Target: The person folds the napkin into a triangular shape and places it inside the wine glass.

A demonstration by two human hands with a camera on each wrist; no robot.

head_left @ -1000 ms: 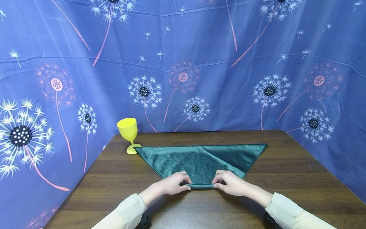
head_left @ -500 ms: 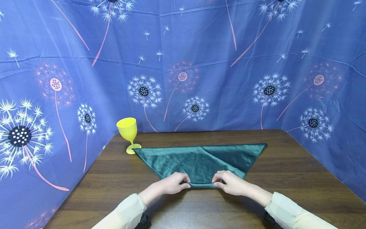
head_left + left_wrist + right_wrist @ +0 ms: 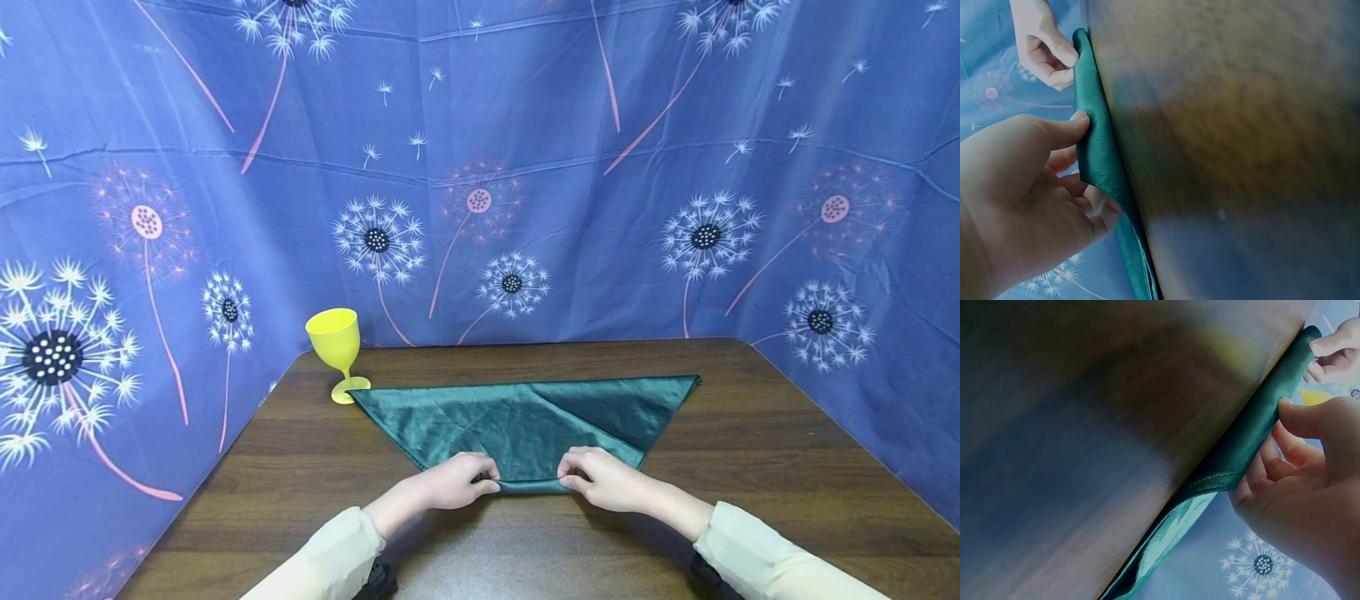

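Note:
A shiny dark green satin cloth (image 3: 517,421) lies on the table, its long straight edge at the back and its shorter near edge turned up into a narrow fold (image 3: 531,487). My left hand (image 3: 459,482) pinches the left end of that fold between thumb and fingers. At the right end, my right hand (image 3: 606,479) pinches it the same way. In the left wrist view the thumb of the left hand (image 3: 1035,187) presses on the folded strip (image 3: 1097,140). The right wrist view shows the right hand (image 3: 1310,462) with its thumb on the rolled edge (image 3: 1254,434).
A yellow plastic goblet (image 3: 334,342) stands upright at the back left, its base right at the cloth's left corner. The brown wood-grain table (image 3: 780,467) ends at a blue curtain (image 3: 585,225) with dandelion prints.
Nearly everything stays put. Both hands keep their grip on the fold, and the cloth's left corner has shifted very slightly left.

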